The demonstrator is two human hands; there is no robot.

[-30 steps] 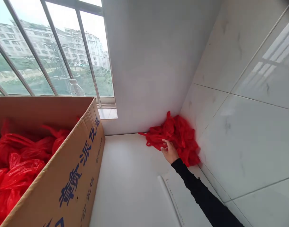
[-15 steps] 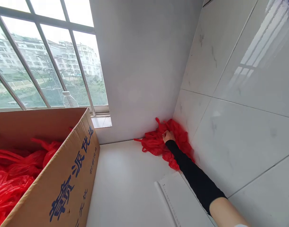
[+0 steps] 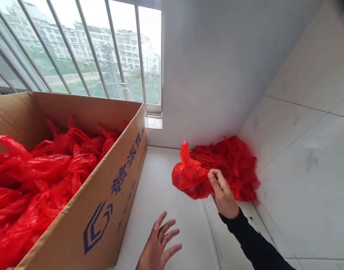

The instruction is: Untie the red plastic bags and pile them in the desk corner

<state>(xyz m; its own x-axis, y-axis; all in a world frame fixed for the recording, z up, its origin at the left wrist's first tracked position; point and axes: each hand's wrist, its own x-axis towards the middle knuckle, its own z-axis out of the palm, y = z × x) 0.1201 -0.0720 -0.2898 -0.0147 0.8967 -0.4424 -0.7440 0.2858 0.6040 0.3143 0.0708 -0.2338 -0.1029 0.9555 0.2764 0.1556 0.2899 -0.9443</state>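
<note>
Pinched at one end by the nearer right hand, the bag stretches leftward between pile and box, while the empty left hand spreads its fingers apart from it, nearer the person.

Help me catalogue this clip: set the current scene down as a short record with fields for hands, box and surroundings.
Right hand: pinching one side of a red plastic bag
Left hand: open, fingers spread, holding nothing
Cardboard box: open-topped, blue print on its side
Box contents: heaped red bags
Corner pile: red plastic, beyond the right hand
White surface: under the corner pile
Window: barred, beyond the box
</note>
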